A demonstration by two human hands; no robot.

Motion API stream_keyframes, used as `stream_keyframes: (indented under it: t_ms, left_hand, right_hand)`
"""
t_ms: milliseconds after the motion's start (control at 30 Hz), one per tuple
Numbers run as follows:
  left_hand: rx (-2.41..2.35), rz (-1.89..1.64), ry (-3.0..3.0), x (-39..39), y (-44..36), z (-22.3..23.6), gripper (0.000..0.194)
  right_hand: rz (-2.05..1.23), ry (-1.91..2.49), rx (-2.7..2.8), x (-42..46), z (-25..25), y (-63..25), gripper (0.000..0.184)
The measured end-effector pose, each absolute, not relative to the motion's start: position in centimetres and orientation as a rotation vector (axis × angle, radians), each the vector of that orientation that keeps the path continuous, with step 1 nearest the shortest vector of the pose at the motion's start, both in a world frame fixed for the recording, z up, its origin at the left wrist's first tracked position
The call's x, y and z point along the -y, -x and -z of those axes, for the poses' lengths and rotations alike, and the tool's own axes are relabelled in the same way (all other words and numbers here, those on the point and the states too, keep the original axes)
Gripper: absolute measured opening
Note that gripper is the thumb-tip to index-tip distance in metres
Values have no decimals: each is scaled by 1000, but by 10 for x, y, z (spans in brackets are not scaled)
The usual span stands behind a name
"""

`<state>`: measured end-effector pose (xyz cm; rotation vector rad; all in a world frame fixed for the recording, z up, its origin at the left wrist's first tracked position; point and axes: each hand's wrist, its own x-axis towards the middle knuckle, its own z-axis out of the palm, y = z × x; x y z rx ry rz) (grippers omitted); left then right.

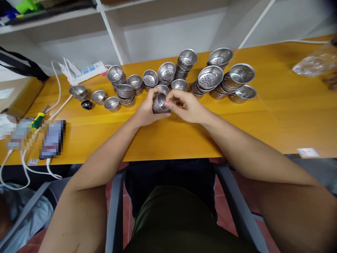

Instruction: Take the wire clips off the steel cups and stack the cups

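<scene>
My left hand (147,111) is wrapped round a small perforated metal strainer cup (159,104), tilted with its side toward me just above the table. At the cup's right side, my right hand (185,104) pinches with thumb and fingertips on its edge; whether a second cup is nested inside, I cannot tell. Right behind my hands stand another strainer cup (162,89) and a shallow one (179,85). Small stacked cups (125,91) are to the left, and larger strainer cups (210,77) in stacks are to the right.
A white power strip (91,72) with cables lies at the back left. A phone (53,138), a green-and-yellow handled tool (38,120) and a small black round object (87,104) are also on the left. Clear plastic packaging (314,63) lies far right. White shelving (168,38) rises behind.
</scene>
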<state>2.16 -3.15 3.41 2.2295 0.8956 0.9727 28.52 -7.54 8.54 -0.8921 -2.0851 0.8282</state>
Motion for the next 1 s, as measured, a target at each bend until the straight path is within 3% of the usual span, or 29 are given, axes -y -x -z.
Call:
stream_keyframes:
  t_ms: [167, 367, 600, 800, 1000]
  left_hand:
    - [-918, -1026, -2355, 25, -26, -31, 97]
    - [-1031, -933, -2347, 17, -30, -21, 105]
    - [-1093, -812, -2359, 8, -18, -23, 118]
    - [-1022, -907, -2338, -6, -14, -12, 123]
    - [-1002, -1115, -2286, -10, -8, -13, 123]
  right_hand:
    - [-669, 1102, 2061, 73, -82, -280, 62]
    - [-610, 1195, 1934, 50, -58, -271, 64]
    - [-905, 925, 1743, 31, -48, -267, 65]
    - [-978, 914, 1642, 28, -46, -265, 81]
    - [-771, 937, 1520, 40, -51, -267, 87]
